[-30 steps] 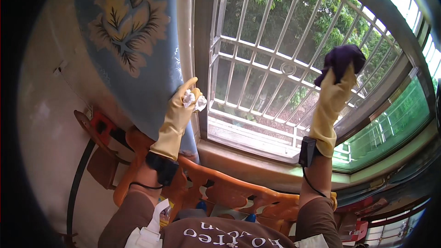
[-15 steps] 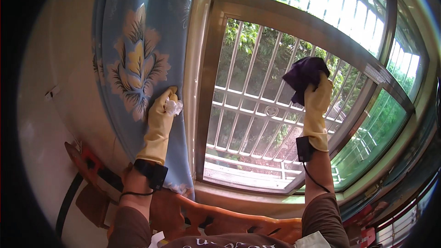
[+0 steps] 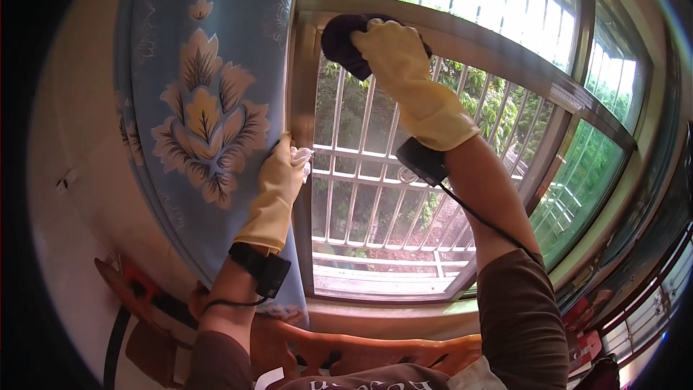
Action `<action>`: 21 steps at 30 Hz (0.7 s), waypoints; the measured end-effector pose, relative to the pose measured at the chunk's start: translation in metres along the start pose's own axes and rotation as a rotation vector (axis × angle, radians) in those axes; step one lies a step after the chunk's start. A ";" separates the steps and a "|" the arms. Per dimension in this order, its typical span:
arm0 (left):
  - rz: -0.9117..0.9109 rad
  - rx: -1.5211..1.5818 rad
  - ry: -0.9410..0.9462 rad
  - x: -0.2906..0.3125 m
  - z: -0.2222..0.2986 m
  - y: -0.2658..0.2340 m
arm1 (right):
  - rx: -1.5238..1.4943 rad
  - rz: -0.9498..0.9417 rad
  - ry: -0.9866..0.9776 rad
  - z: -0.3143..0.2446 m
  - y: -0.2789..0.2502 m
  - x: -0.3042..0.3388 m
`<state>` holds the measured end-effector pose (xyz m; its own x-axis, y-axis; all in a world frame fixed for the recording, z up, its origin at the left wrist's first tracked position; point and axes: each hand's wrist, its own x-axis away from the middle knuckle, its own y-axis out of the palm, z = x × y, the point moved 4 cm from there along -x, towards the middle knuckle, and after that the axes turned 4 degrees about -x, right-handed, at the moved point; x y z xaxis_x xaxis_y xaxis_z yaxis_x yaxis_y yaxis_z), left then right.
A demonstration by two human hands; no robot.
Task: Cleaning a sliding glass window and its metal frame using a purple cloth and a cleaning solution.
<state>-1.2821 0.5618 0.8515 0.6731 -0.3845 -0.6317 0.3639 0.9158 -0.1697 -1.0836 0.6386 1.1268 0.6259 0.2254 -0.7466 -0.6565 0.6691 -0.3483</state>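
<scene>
My right hand (image 3: 393,50), in a pale yellow rubber glove, presses a dark purple cloth (image 3: 345,42) against the top left corner of the window pane (image 3: 346,119), where the glass meets its brownish metal frame (image 3: 433,25). The fingers are bent over the bunched cloth. My left hand (image 3: 280,172), gloved the same way, is closed around a crumpled white tissue or rag (image 3: 302,161) that sticks out on its right side. It rests at the right edge of the blue flowered curtain (image 3: 209,50), beside the window frame's left upright.
Below the window stands a carved reddish-brown wooden bench back (image 3: 361,350). White bars (image 3: 361,206) show behind the glass. To the right is a green-tinted pane (image 3: 577,195). A wall switch or socket (image 3: 66,182) sits at the left.
My right hand has swept the purple cloth left and up from mid-pane to the upper left corner. My left hand has shifted slightly right, still holding the white piece. The view has turned a little.
</scene>
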 end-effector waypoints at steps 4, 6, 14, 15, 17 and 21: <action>-0.055 -0.396 -0.068 0.004 0.047 0.003 | 0.159 0.025 0.372 0.116 -0.022 0.077; -0.092 -0.473 -0.207 0.003 0.059 0.002 | 0.190 0.147 0.588 0.180 -0.028 0.128; -0.035 -0.005 -0.341 -0.021 0.038 0.018 | 0.024 0.164 0.668 0.186 -0.059 0.166; -0.069 0.023 -0.359 -0.018 0.031 0.021 | 0.026 0.131 0.505 0.155 -0.052 0.155; -0.079 0.065 -0.318 -0.007 0.049 0.043 | 0.052 -0.098 0.150 0.128 -0.034 0.141; -0.127 -0.156 -0.221 0.012 0.077 0.089 | 0.107 -0.277 0.156 0.151 -0.015 0.176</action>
<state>-1.1923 0.6298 0.8873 0.7587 -0.4973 -0.4207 0.3625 0.8589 -0.3617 -0.9001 0.7754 1.0863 0.6973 -0.0812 -0.7122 -0.4172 0.7619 -0.4954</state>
